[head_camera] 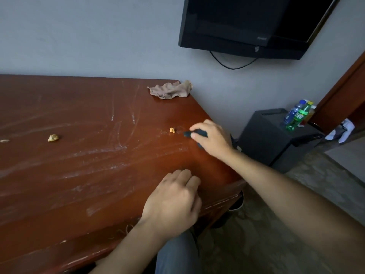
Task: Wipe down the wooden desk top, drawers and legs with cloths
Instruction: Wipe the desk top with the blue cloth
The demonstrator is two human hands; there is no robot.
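Left hand [173, 200] rests curled, empty; right hand [211, 138] fingers grip a dark tool [194, 133] that risks gouging the surface [79, 155] near the crumb [172, 130].

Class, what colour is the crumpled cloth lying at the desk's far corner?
Greyish brown cloth, seen in the head view.

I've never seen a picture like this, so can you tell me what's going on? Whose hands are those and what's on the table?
The camera sits on a person's head, looking down at their own two hands. The right hand holds a dark tool near an orange crumb on the wooden desk. The left hand rests curled on the desk and holds nothing I can see. A brown cloth lies at the far corner. Another crumb lies further left. A television hangs on the wall.
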